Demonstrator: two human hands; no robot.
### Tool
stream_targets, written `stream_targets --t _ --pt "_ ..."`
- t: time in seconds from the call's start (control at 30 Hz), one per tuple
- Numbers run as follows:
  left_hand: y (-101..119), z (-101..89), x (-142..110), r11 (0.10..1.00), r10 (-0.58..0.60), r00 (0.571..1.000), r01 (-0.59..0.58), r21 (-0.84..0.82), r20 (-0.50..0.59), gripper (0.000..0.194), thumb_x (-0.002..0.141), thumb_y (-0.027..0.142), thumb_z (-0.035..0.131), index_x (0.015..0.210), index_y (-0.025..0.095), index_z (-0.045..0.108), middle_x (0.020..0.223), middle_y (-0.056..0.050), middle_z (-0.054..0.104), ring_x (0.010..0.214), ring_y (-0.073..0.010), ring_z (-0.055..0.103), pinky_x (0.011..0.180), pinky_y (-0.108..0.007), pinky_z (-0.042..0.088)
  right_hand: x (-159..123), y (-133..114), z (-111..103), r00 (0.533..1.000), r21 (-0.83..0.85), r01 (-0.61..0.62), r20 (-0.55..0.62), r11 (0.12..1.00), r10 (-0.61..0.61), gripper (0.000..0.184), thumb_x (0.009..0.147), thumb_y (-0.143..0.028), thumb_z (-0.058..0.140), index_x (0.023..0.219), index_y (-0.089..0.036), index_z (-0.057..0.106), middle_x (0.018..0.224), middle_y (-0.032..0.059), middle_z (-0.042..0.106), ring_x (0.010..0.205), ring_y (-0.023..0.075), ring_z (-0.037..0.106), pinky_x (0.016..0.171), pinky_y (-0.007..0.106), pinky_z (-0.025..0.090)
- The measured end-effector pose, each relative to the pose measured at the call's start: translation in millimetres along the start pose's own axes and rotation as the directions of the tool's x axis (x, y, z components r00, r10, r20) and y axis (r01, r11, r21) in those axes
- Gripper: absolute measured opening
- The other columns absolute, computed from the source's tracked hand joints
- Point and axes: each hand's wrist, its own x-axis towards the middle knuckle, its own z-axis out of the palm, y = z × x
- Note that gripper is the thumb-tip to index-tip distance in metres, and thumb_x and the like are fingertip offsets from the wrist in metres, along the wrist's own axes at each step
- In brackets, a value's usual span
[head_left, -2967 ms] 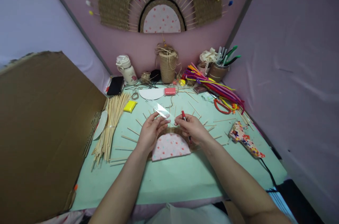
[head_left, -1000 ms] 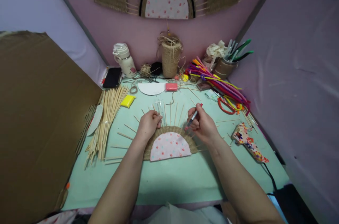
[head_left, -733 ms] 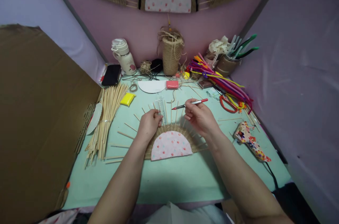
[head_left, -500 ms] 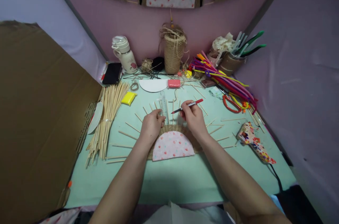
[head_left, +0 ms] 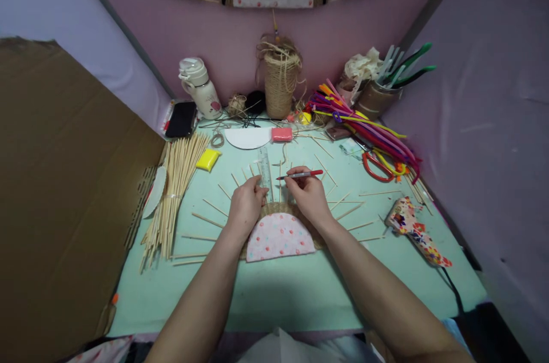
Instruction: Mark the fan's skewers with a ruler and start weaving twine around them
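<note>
A half-round piece with pink spotted fabric (head_left: 281, 237) and a twine-wrapped rim (head_left: 281, 208) lies on the table, thin wooden sticks (head_left: 207, 219) fanning out from its curve. My left hand (head_left: 247, 201) is closed on the lower end of a clear ruler (head_left: 265, 171), which stands along the sticks near the top of the arc. In my right hand (head_left: 307, 192) is a red-capped marker (head_left: 305, 174), held almost level. Its tip points left, close to an upright stick (head_left: 280, 177) beside the ruler; whether it touches the stick I cannot tell.
A bundle of sticks (head_left: 175, 191) and a yellow packet (head_left: 208, 160) lie left. At the back stand a bottle (head_left: 201, 91) and a twine cone (head_left: 281, 83). Pipe cleaners (head_left: 364, 123), red-handled scissors (head_left: 377, 168) and a patterned glue gun (head_left: 414, 228) with a cord occupy the right.
My right hand and the marker have shifted slightly left and down, and the marker is now more level. My left hand and the ruler stay in place.
</note>
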Motion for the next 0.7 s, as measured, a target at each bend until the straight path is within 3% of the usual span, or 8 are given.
stream_targets --t 0.2,0.7 --pt "0.2 1.4 0.7 0.998 0.02 1.0 -0.019 0.053 -0.011 0.036 0.084 0.02 0.057 0.118 0.012 0.063 0.074 -0.003 0.069 0.069 -0.0165 0.063 0.072 -0.027 0.043 -0.4 0.8 -1.1 0.999 -0.039 0.047 0.006 0.998 -0.047 0.017 0.083 -0.037 0.058 0.088 -0.02 0.06 0.082 0.0015 0.063 0.067 0.0152 0.06 0.064 0.026 0.047" --pt "-0.1 2.4 1.0 0.996 0.006 1.0 -0.003 0.088 -0.031 0.036 0.085 0.021 0.057 0.12 0.013 0.061 0.075 -0.003 0.069 0.071 -0.0166 0.064 0.073 -0.027 0.044 0.0 -3.3 -2.6 0.999 -0.033 0.045 -0.016 0.998 -0.046 0.014 0.083 -0.033 0.059 0.088 -0.02 0.059 0.074 -0.0009 0.061 0.065 0.0141 0.058 0.061 0.026 0.044"
